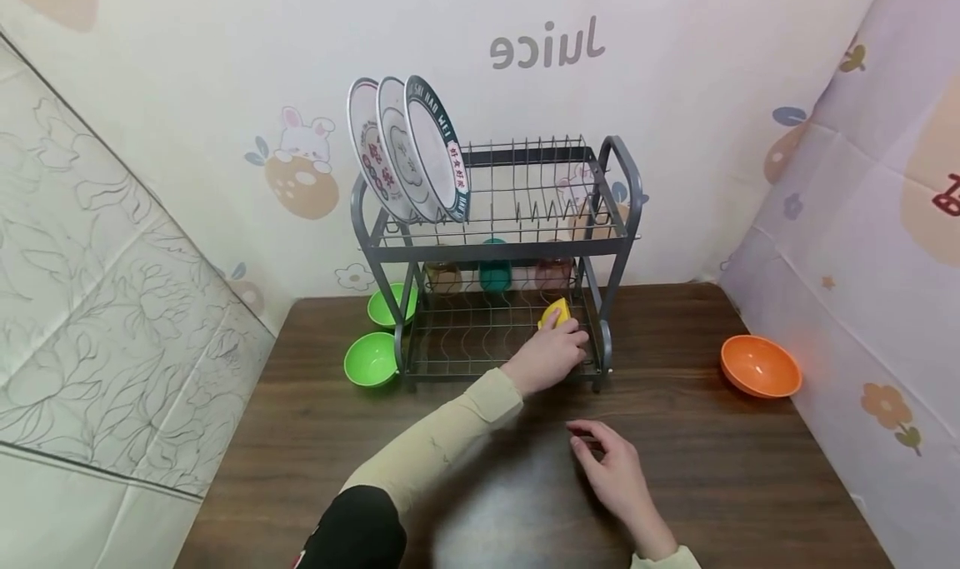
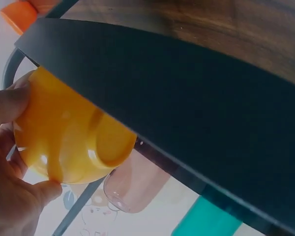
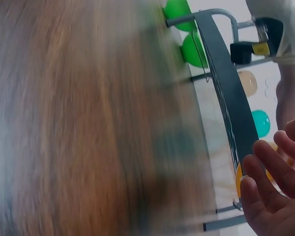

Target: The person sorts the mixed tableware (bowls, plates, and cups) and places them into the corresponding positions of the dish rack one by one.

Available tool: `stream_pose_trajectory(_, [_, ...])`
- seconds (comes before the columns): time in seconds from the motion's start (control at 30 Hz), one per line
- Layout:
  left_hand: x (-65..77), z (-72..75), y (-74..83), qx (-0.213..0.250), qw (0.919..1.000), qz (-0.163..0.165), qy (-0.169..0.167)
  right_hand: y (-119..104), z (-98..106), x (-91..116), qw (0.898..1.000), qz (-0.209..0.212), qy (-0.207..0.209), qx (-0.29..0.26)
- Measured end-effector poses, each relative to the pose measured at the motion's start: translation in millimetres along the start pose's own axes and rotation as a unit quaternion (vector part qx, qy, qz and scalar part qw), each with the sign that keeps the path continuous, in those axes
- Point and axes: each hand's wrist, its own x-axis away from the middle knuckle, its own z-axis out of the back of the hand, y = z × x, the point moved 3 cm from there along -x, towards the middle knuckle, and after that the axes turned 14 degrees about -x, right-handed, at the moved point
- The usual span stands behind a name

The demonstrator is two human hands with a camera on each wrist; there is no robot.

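My left hand reaches into the lower tier of a dark metal dish rack at its right end. It holds a yellow bowl by the edge. In the left wrist view, the yellow bowl is tipped on its side with its round foot showing, thumb and fingers on its rim; part hides behind the rack's dark tray. My right hand hovers over the table in front of the rack, fingers loosely bent, holding nothing. In the right wrist view, the right hand's fingers appear relaxed and apart.
Three plates lean upright at the upper tier's left. Behind the lower tier hang an amber cup, a teal cup and a pink cup. Two green bowls sit left of the rack, an orange bowl far right.
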Motion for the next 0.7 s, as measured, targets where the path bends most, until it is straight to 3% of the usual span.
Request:
stream_pose_trajectory(0.2, [3.7, 2.7, -0.1, 0.077, 0.9967, 0.025, 0.002, -5.4, -7.6, -2.0, 1.000, 0.009, -0.007, -0.009])
stream_pose_trajectory(0.37, [21.6, 14.5, -0.3, 0.153, 0.9837, 0.065, 0.069, -3.9, -4.0, -2.1, 1.000, 0.007, 0.007, 0.011])
stream_pose_trajectory(0.5, [46.0, 24.9, 1.6, 0.226, 0.9597, 0.100, 0.134, -2.9, -1.4, -1.6, 1.000, 0.008, 0.011, 0.014])
stream_pose_trajectory(0.7, [88.5, 27.2, 16.8, 0.334, 0.9097, 0.139, 0.204, -3.1, -6.9, -3.4, 0.999, 0.025, -0.006, 0.019])
